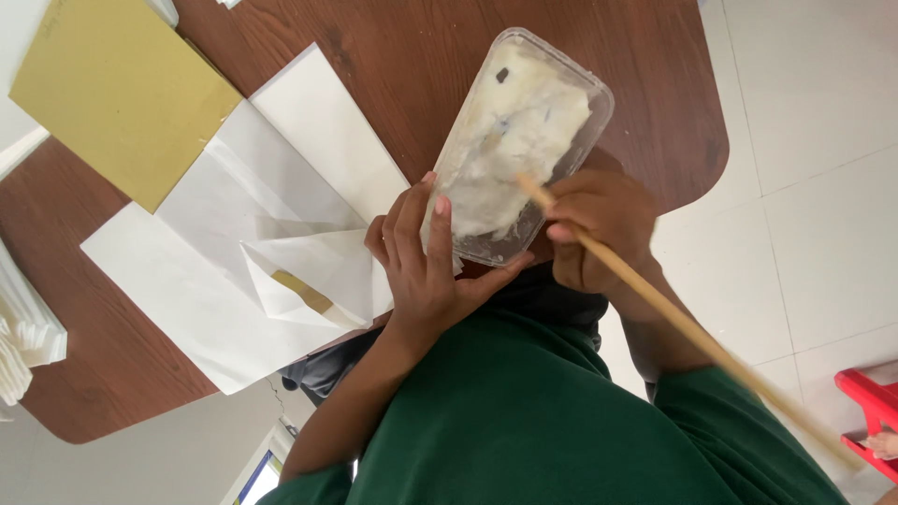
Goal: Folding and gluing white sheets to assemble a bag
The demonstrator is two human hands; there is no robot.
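Observation:
My left hand (pixel 426 257) grips the near end of a clear plastic rectangular tub (pixel 571 84), tilted up off the brown table. The tub holds white paste (pixel 510 131). My right hand (pixel 599 224) is closed around a long wooden stick (pixel 692 332) at the tub's right side. The stick's tip rests in the paste near the tub's near end, and its long end points back past my green sleeve.
White paper sheets (pixel 187 271) and a folded white paper piece (pixel 309 266) lie on the wooden table (pixel 412 56) left of my hands. A gold card (pixel 117 93) sits far left, a white paper stack (pixel 23 341) at the left edge. A red object (pixel 875 402) stands on the tiled floor.

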